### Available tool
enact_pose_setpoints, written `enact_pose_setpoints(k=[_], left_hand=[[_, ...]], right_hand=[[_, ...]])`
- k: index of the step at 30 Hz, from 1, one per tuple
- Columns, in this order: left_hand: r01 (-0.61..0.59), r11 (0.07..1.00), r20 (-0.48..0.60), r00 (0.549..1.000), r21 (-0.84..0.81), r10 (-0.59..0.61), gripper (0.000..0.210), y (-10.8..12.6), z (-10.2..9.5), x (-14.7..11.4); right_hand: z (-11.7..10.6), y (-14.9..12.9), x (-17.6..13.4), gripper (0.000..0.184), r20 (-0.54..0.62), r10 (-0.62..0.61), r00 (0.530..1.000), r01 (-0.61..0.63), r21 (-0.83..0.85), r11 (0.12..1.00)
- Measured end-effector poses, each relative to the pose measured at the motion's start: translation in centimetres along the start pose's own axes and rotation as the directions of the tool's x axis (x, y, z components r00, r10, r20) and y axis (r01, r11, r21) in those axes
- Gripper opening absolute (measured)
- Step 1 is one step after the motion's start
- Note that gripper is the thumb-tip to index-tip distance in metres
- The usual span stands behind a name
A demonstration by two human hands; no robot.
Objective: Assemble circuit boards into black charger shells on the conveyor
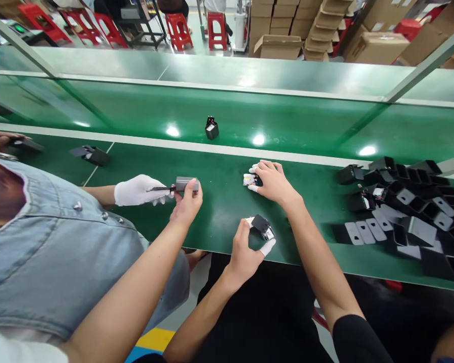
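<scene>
My left hand [246, 254], with a white cot on a finger, grips a small black and white device part [262, 226] just above the bench's near edge. Its black side faces up, and a white section shows at its lower end. Farther forward, my right hand [271, 180] has its cot-covered fingertips closed around a small white component [248, 179] with dark bits on the green bench. My fingers partly cover this component. Beyond both hands, a black box-shaped housing [212, 128] with its insides showing at the top stands on the far green strip.
At my left, a co-worker's white-gloved hand [138, 190] and bare hand hold a grey housing [187, 184]. Black housings [412, 186] and flat plates [365, 231] are heaped at right. Another black housing [94, 155] lies farther left. Metal posts [423, 70] frame the bench.
</scene>
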State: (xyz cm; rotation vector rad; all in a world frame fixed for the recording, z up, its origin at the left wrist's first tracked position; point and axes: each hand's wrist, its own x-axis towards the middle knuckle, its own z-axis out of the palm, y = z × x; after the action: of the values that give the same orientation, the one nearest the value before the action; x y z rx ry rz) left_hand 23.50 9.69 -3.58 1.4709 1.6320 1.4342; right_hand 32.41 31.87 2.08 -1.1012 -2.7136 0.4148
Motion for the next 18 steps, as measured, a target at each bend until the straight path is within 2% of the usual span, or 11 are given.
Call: enact_pose_setpoints(k=[3, 8, 11, 13, 16, 18], left_hand=[[-0.008, 1.000, 0.002, 1.000, 0.001, 0.008, 0.055, 0.2, -0.1, 0.2], [0.031, 0.999, 0.030, 0.999, 0.010, -0.032, 0.053, 0.7, -0.5, 0.3], [0.034, 0.999, 0.024, 0.999, 0.011, -0.034, 0.056, 0.6, -0.4, 0.2], [0.012, 1.000, 0.007, 1.000, 0.004, -0.012, 0.056, 0.2, -0.2, 0.1], [-0.029, 1.000, -0.021, 0.999, -0.010, 0.029, 0.053, -0.2, 0.1, 0.0], [-0.037, 0.999, -0.026, 0.999, -0.023, 0.036, 0.052, -0.3, 0.2, -0.1]], right_hand=[[0.7, 0.2, 0.1, 0.014, -0.022, -0.025, 0.999, 0.026, 0.015, 1.000], [1.3, 0.1, -0.9, 0.014, -0.152, -0.073, 0.986, 0.067, -0.041, 0.997], [1.7, 0.1, -1.0, 0.013, -0.236, -0.138, 0.962, 0.120, -0.089, 0.989], [2.0, 0.1, -0.9, 0.013, -0.334, -0.190, 0.923, 0.164, -0.105, 0.981], [2.3, 0.0, -0.9, 0.014, -0.505, -0.278, 0.817, 0.237, -0.146, 0.961], [2.4, -0.1, -1.0, 0.019, -0.573, -0.307, 0.760, 0.251, -0.178, 0.952]])
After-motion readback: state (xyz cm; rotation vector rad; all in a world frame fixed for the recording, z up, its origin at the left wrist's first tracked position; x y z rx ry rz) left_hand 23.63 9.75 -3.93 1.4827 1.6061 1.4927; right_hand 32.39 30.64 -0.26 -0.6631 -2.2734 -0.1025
